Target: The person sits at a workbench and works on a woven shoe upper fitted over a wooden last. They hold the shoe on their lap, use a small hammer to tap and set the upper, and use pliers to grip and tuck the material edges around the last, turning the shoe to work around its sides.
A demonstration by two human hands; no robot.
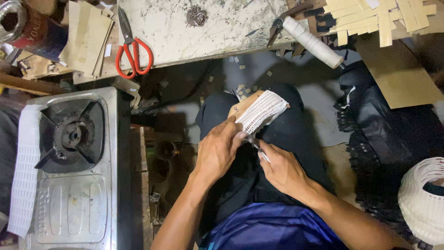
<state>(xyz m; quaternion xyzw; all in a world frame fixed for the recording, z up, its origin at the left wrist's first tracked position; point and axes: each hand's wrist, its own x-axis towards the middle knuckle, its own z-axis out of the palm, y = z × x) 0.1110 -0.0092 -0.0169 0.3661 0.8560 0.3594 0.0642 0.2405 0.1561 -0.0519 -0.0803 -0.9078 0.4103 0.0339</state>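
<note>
Person sits low, knees up, working over the lap. Left hand (217, 150) is clenched on a tan wooden form (241, 107) w/ a strip of white mesh (261, 112) laid over it; thumb and fingertips press the mesh's near end down against the wood. The piece sits on the left knee, its long axis running diagonally, from the left fingers up and away to the right. Right hand (283, 169) is closed round a thin metal tool (259, 150), prob. a small blade or pick, can't tell which; its tip points up-left at the mesh's near edge, touching or nearly so, just beside the left fingertips. So the work lies up and left of the right grip, and the left hand is the nearer one, already on it. Around: a steel gas stove (74, 134) at left w/ another white mesh strip (25, 166) draped down its edge, red-handled scissors (132, 51) on a stained worktop (203, 32), a white roll (312, 41) at that top's edge, tan cut strips (370, 16) top right, and a white mesh dome (423, 199) at far right.
</note>
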